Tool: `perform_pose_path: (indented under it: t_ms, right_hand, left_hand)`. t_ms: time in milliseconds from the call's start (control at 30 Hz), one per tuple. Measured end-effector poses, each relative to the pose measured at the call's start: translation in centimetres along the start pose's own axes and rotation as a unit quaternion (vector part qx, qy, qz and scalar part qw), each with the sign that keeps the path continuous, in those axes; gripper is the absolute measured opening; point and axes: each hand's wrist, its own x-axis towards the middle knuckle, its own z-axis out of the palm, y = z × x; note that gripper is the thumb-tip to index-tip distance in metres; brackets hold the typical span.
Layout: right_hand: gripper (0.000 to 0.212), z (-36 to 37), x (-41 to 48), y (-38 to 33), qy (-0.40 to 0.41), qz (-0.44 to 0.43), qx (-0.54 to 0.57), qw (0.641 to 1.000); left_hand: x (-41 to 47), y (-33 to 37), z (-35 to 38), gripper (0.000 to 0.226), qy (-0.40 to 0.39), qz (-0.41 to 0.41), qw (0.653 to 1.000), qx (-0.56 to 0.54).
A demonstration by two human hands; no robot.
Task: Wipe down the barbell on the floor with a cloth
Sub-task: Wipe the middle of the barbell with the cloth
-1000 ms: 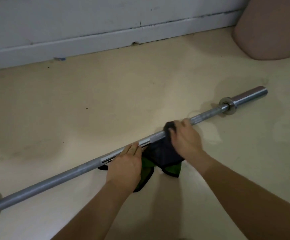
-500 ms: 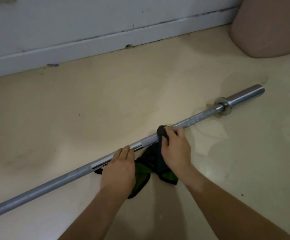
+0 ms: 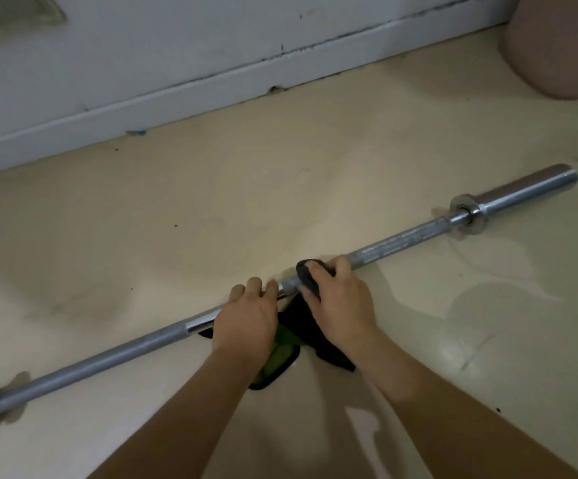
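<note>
A long steel barbell lies slantwise on the cream floor, its sleeve and collar at the upper right and its other end at the lower left edge. My right hand clamps a black and green cloth around the shaft near its middle. The rest of the cloth hangs down onto the floor between my wrists. My left hand rests flat on the shaft just to the left, fingers over the bar, pressing it down.
A grey-white wall with a baseboard runs along the far side. A pink rounded object stands in the top right corner. Bare cream floor lies between the bar and the wall.
My right hand has slid the cloth a little leftward along the shaft toward my left hand. The left hand has stayed on the bar. The view has shifted slightly.
</note>
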Motion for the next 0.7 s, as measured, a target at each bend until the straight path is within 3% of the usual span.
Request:
perform_pose_path:
  t_ms: [67, 167, 233, 333, 400, 500, 567, 700]
  right_hand:
    - [0.028, -1.2, 0.6, 2.6, 0.004, -0.024, -0.019, 1.0]
    - [0.028, -1.5, 0.4, 4.5, 0.071, 0.077, -0.018, 0.994]
    - [0.028, -0.5, -0.2, 1.9, 0.081, 0.099, 0.004, 0.992]
    - [0.027, 1.3, -1.1, -2.3, 0.011, -0.006, -0.01, 1.0]
    - [0.024, 0.6, -0.3, -0.5, -0.006, -0.043, -0.027, 0.999]
    - [0.027, -1.1, 0.3, 3.7, 0.089, 0.096, -0.022, 0.991]
    - [0.031, -0.7, -0.2, 2.3, 0.085, 0.144, -0.003, 0.986]
    - [0.029, 0.5, -1.1, -1.4, -0.001, -0.022, -0.037, 0.999]
  left_hand:
    - [0.0, 0.1, -0.1, 0.043, -0.004, -0.008, 1.0, 0.005]
    - [-0.2, -0.1, 0.2, 0.044, -0.014, -0.022, 1.0, 0.004]
    - [-0.5, 0.4, 0.2, 0.043, -0.006, -0.024, 1.0, 0.007]
    - [-0.4, 0.3, 0.3, 0.033, 0.006, -0.016, 1.0, -0.017]
    - [-0.3, -0.2, 0.2, 0.024, 0.0, -0.007, 1.0, -0.024]
    - [0.6, -0.2, -0.3, 0.006, 0.002, -0.02, 0.999, -0.05]
    - [0.9, 0.0, -0.3, 0.01, 0.016, -0.064, 0.994, -0.092]
    - [1.3, -0.4, 0.0, 0.021, 0.055, -0.098, 0.966, -0.231]
